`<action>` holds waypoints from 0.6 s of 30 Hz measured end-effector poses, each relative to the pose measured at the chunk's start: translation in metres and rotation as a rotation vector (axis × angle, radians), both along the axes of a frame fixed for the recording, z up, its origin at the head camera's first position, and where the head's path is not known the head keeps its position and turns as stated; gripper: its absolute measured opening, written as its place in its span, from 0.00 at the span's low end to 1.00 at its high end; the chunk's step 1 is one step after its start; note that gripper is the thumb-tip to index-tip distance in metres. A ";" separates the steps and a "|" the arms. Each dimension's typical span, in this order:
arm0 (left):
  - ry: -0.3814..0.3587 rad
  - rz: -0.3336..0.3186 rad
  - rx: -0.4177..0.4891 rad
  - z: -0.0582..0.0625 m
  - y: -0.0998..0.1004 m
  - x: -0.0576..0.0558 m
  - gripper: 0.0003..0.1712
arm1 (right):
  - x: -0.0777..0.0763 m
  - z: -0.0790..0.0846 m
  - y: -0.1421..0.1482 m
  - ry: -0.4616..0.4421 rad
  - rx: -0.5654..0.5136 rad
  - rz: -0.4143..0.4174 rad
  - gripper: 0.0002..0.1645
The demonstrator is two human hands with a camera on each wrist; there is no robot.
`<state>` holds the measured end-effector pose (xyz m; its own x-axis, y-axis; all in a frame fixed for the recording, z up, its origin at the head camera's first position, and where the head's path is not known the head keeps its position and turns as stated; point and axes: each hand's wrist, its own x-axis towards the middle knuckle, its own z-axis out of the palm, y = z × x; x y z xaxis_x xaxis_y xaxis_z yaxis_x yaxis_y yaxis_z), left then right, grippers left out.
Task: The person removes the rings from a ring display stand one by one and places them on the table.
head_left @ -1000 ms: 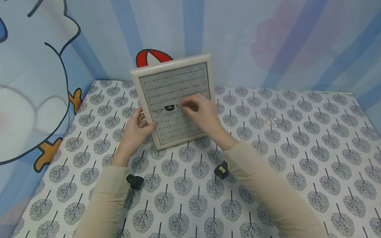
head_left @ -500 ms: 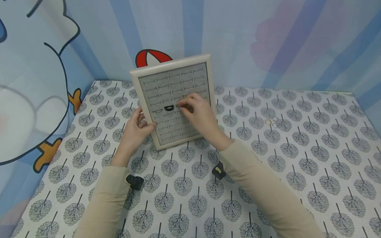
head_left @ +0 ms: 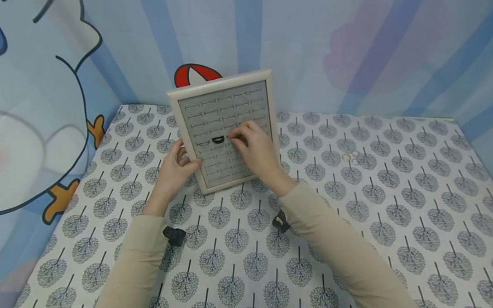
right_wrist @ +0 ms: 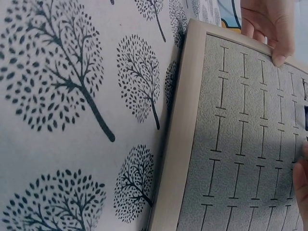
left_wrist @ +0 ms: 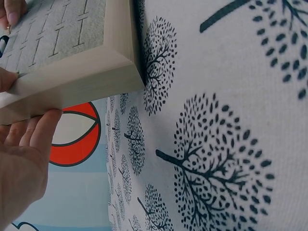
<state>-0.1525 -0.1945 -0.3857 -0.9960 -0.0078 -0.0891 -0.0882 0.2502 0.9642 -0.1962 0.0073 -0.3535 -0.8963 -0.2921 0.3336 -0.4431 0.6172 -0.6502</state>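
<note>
A framed ring display board (head_left: pixel 218 86), with grey felt cut into rows of slots, stands tilted back on the table. My left hand (head_left: pixel 176 167) grips its left edge, thumb on the front and fingers behind, as the left wrist view also shows. In one row sit a thin silvery ring (head_left: pixel 204 144) and, right of it, a black ring (head_left: pixel 218 140). Just beside the black ring, my right hand (head_left: pixel 255 150) pinches a small gold ring (left_wrist: pixel 8 30) at the felt. Its fingertips mostly hide that ring; how deep it sits in the slot I cannot tell.
Several loose rings (head_left: pixel 347 157) lie on the tree-patterned tablecloth (head_left: pixel 315 274) to the right of the board. A printed cartoon backdrop (head_left: pixel 299 47) rises behind the table. A dark wrist camera (head_left: pixel 174 236) sits at my left cuff, another (head_left: pixel 281 222) at the right.
My right hand has moved slightly left toward the black ring, bringing the gold ring in against the felt. The left hand and board have stayed in place.
</note>
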 end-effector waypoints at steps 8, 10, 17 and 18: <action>-0.017 0.004 -0.010 0.001 -0.001 0.000 0.42 | -0.003 -0.002 0.006 -0.036 -0.113 0.013 0.08; -0.020 0.004 -0.009 0.000 -0.001 0.000 0.42 | -0.003 -0.003 0.008 -0.049 -0.145 0.013 0.08; -0.018 -0.003 -0.007 0.000 -0.001 0.000 0.42 | -0.003 -0.004 0.013 -0.086 -0.221 0.023 0.08; -0.016 -0.004 -0.007 0.000 -0.001 0.000 0.42 | -0.003 -0.004 0.013 -0.088 -0.227 0.023 0.08</action>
<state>-0.1526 -0.1958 -0.3857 -0.9944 -0.0045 -0.1055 -0.1031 0.2574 0.9608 -0.1989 0.0202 -0.3573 -0.9187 -0.2394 0.3140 -0.3911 0.4415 -0.8076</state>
